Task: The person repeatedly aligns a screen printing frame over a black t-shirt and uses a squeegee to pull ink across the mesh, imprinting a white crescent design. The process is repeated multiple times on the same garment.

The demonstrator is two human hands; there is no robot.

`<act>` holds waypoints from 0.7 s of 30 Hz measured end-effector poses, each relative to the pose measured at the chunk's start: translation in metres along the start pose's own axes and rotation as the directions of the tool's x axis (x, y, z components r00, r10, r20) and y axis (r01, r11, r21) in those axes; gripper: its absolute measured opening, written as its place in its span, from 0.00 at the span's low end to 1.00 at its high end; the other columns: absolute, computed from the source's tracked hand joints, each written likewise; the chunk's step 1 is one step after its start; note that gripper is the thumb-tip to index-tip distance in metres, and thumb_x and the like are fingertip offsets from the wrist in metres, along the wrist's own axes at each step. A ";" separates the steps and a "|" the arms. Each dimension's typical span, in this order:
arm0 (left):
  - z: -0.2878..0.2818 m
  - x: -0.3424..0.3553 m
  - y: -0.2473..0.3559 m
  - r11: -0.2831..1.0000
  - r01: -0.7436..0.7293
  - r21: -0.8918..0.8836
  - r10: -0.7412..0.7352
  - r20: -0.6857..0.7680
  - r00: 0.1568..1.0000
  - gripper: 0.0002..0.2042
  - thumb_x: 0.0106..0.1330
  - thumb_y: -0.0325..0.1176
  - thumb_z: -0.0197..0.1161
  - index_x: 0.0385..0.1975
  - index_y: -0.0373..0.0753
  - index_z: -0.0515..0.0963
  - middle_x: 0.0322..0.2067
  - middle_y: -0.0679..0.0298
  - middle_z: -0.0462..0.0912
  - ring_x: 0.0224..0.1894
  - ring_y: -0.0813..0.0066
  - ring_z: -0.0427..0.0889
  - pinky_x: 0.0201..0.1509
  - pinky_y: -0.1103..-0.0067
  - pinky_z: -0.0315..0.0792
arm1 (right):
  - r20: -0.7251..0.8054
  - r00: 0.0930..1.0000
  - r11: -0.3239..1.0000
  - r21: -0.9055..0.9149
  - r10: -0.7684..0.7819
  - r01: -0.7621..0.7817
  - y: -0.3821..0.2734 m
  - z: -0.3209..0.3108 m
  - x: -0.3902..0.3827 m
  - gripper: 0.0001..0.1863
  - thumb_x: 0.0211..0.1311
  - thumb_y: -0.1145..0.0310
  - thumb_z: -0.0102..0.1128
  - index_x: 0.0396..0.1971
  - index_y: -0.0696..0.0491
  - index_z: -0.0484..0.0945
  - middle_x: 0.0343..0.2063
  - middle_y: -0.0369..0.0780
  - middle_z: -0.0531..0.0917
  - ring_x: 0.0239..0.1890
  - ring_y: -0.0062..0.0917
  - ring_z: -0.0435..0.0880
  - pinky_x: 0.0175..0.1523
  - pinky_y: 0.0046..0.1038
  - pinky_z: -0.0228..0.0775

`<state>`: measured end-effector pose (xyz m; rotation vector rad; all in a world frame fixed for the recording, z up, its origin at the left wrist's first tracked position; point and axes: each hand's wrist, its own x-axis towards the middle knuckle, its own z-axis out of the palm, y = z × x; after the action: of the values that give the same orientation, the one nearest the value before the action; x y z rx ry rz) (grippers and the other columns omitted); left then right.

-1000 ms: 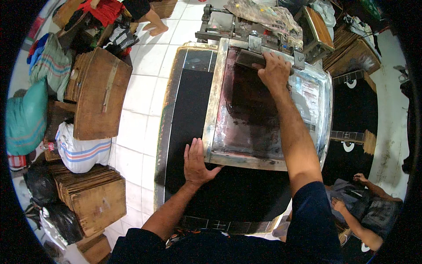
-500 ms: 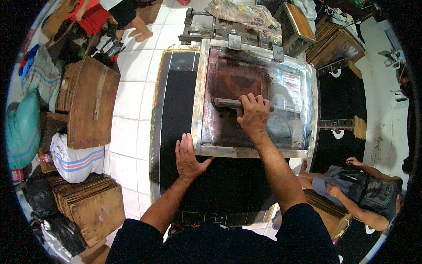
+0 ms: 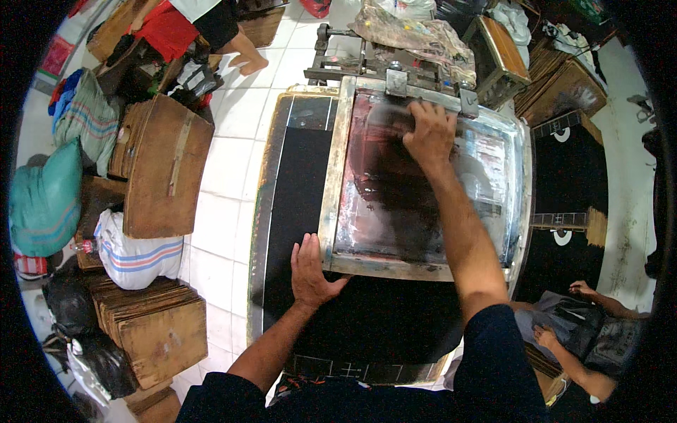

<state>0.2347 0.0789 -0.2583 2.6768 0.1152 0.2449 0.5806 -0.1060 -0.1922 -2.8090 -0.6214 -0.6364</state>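
A screen-printing screen (image 3: 326,190) with a pale, ink-stained frame lies over a black-topped printing board (image 3: 296,183). My right hand (image 3: 431,134) is near the screen's far edge, its fingers curled over a squeegee that is mostly hidden and smeared by motion. Dark red and black ink (image 3: 381,187) covers the left and middle of the mesh. At the screen's near left corner, my left hand (image 3: 314,275) rests against the frame and the black board, fingers stretched out and thumb spread along the frame's near edge.
Metal hinge clamps (image 3: 396,83) hold the screen's far side, with a stained cloth (image 3: 416,35) beyond. On the right are black printed panels (image 3: 571,169) and a seated person (image 3: 564,317). Wooden boards (image 3: 169,166) and sacks (image 3: 141,250) stand left; another person's leg (image 3: 247,53) shows behind.
My right hand has moved away from me, from mid-screen to near the far edge, with the squeegee. My left hand keeps its place at the corner. The whole view has shifted slightly.
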 end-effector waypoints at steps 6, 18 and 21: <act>0.002 0.000 0.001 1.000 0.005 0.023 -0.006 0.014 1.000 0.59 0.48 0.56 0.82 0.74 0.30 0.53 0.71 0.44 0.62 0.77 0.51 0.58 0.80 0.51 0.50 | 0.082 0.996 0.996 -0.087 0.015 -0.008 0.002 0.015 0.012 0.23 0.39 0.65 0.76 0.41 0.45 0.80 0.40 0.35 0.84 0.47 0.35 0.82 0.51 0.42 0.70; 0.003 -0.002 -0.002 0.999 -0.045 -0.010 0.045 -0.061 0.997 0.61 0.44 0.53 0.83 0.74 0.27 0.53 0.70 0.42 0.62 0.77 0.48 0.58 0.81 0.51 0.49 | 0.149 0.989 0.999 0.038 -0.015 0.010 -0.039 -0.060 -0.116 0.21 0.44 0.66 0.77 0.40 0.47 0.80 0.38 0.35 0.79 0.44 0.35 0.77 0.52 0.40 0.64; 0.003 -0.001 0.000 1.000 -0.003 -0.021 0.002 -0.029 1.000 0.60 0.46 0.55 0.82 0.72 0.25 0.54 0.69 0.40 0.64 0.76 0.46 0.59 0.81 0.52 0.49 | 0.183 0.983 0.998 0.060 -0.020 0.009 -0.032 -0.053 -0.105 0.20 0.48 0.66 0.77 0.42 0.48 0.80 0.39 0.35 0.79 0.45 0.34 0.77 0.53 0.41 0.64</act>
<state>0.2338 0.0778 -0.2611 2.6532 0.1177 0.2841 0.4610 -0.1294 -0.1888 -2.8302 -0.6811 -0.3570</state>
